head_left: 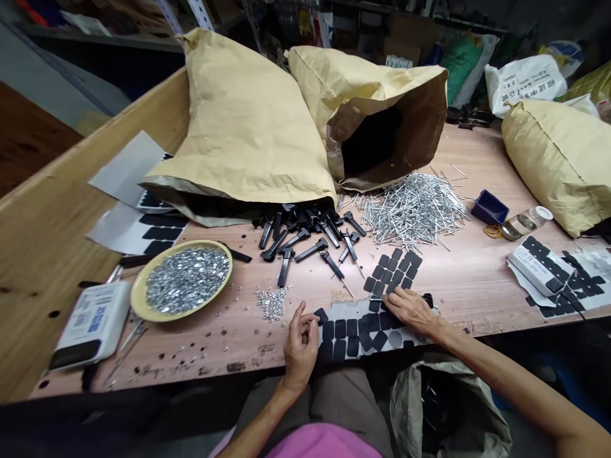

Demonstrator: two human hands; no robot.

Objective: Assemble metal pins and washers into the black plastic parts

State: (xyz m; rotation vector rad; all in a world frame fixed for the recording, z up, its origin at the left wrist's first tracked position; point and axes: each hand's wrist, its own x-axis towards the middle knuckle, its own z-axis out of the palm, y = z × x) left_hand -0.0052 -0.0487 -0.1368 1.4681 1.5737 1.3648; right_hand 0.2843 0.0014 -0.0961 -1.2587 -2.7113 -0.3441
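Near the table's front edge, my left hand is curled with thumb and fingers drawn together; whatever it may hold is hidden. My right hand presses down on a black plastic part, whose dark end shows beyond the knuckles; a short metal tip sticks out by the fingertips. Under and around this hand lie black rounded pads in rows, partly on a pale backing sheet. Farther back is a heap of black plastic parts, a few with metal pins in them. Small metal nuts are scattered left of my left hand.
A yellow bowl of small metal pieces stands left, beside a white scale. Long metal pins are piled before large paper sacks. At right are a blue box, a jar and another white device. An open sack stands below the edge.
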